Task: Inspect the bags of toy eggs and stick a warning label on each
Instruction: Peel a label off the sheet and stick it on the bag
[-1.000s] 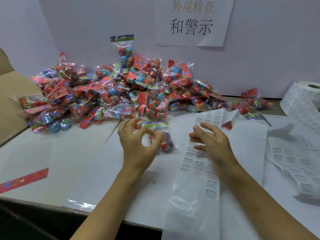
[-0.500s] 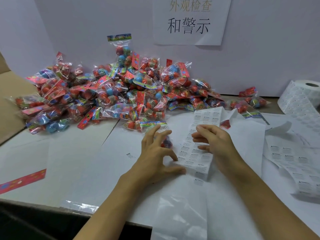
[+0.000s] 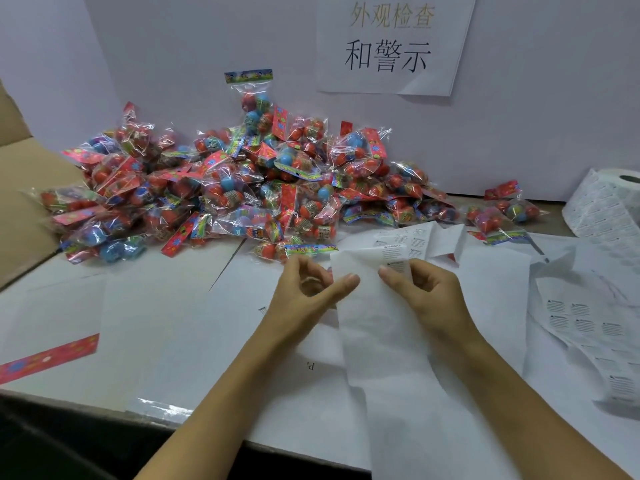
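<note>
Label strip (image 3: 377,306) btwn hands, R hand (image 3: 427,296) pinching

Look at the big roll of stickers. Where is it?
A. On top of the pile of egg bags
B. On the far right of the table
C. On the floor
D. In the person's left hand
B: the roll of stickers stands at the table's far right edge, apart from the pile of egg bags and from both hands.

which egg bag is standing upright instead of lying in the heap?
The bag at the back of the pile, propped against the white wall: its colourful header card points straight up above all the others, which lie flat or tilted.
</note>
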Motion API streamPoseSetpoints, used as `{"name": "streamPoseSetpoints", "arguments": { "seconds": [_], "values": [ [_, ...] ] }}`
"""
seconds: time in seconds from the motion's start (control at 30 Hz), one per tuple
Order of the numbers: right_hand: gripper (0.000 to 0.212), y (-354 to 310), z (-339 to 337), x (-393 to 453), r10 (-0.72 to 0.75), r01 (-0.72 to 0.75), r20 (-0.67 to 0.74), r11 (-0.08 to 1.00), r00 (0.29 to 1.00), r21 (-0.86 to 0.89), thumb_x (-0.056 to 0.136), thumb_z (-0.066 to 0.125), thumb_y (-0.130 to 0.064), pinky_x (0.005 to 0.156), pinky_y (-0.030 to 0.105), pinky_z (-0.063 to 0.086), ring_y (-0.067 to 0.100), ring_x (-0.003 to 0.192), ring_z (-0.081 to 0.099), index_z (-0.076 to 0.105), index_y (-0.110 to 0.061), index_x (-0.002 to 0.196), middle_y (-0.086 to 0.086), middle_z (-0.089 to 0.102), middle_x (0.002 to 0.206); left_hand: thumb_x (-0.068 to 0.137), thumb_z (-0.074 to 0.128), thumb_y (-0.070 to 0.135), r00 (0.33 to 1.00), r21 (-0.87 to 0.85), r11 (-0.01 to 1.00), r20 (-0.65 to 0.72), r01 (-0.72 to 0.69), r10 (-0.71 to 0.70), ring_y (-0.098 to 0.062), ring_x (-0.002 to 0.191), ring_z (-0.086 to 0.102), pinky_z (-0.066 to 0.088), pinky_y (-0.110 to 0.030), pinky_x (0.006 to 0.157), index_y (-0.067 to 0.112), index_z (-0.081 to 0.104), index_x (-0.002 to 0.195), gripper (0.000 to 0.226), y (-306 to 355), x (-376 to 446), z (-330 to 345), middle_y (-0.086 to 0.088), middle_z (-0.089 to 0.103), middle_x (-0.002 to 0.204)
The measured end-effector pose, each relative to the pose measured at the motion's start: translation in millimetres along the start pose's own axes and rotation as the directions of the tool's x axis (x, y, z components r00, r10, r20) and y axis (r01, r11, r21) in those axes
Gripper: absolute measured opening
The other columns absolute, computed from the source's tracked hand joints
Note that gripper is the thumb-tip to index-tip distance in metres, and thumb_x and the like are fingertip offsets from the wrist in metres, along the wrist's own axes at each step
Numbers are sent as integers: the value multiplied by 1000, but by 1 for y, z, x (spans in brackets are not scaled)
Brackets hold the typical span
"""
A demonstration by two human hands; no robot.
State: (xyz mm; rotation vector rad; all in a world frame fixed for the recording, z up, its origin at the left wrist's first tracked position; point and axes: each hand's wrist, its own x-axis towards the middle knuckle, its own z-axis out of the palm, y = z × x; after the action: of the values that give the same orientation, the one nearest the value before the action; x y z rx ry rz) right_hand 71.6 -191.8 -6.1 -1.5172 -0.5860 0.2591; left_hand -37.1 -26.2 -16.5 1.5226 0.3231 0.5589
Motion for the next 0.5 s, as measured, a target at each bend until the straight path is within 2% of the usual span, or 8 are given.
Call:
{"name": "streamPoseSetpoints", "arguments": {
  "seconds": [0.07,0.13,0.17,0.23,0.3,0.37,0.47,0.5],
  "values": [
    [27,-1,3,-2,-32,32,-40,999,999,13,87,76,-32,77,44,54,25,80,68,74,-5,90,20,72,86,57,89,43,990,-131,987,116,98,-82,-14,68,65,56,-29,63,11,49,87,59,0,1,1,4,62,73],
    [40,-2,4,-2,-51,55,-82,998,995,41,82,75,-40,72,41,49,21,75,60,71,-1,87,26,67,83,55,91,37,982,-186,972,149,143,-116,-18,73,67,58,-31,64,9,56,89,57,0,2,0,-2,64,76],
    [44,-3,5,-2,-48,54,-93,996,995,65,82,74,-43,73,41,48,21,75,58,70,0,88,27,67,84,53,92,36,983,-196,969,134,149,-124,-19,78,70,60,-32,68,9,60,93,58,0,2,-1,-3,68,80],
    [47,-3,6,-3,-30,39,-83,993,996,109,84,72,-44,72,42,46,22,75,56,67,3,86,23,64,79,55,92,36,985,-186,972,125,144,-122,-25,94,74,61,-42,83,11,69,101,57,-1,3,-3,-5,77,96],
    [46,-1,6,-4,-3,9,-57,994,998,105,88,70,-45,67,41,44,21,69,53,64,-1,76,13,60,72,64,90,30,975,-175,974,193,145,-110,-30,101,74,59,-47,90,13,77,104,45,-2,1,-3,-12,77,108],
    [38,0,8,-5,21,-21,-3,1000,1000,18,90,68,-44,62,38,49,19,66,59,70,-10,74,7,67,70,76,86,19,955,-179,971,278,159,-105,-32,102,74,60,-42,85,10,77,111,37,-3,-2,-2,-17,76,113],
    [15,2,8,-4,24,-20,51,996,998,-83,88,74,-34,74,40,61,19,84,73,79,-20,93,0,78,91,83,77,5,941,-220,956,319,192,-115,-31,100,74,60,-37,81,8,77,113,30,-4,-3,0,-20,75,113],
    [19,3,8,-4,-11,14,30,992,999,-127,85,78,-29,80,35,60,15,93,73,76,-24,104,-4,76,102,84,74,0,943,-235,952,312,197,-118,-32,100,74,61,-39,81,9,75,114,32,-5,-2,0,-20,75,114]
  ]
}}
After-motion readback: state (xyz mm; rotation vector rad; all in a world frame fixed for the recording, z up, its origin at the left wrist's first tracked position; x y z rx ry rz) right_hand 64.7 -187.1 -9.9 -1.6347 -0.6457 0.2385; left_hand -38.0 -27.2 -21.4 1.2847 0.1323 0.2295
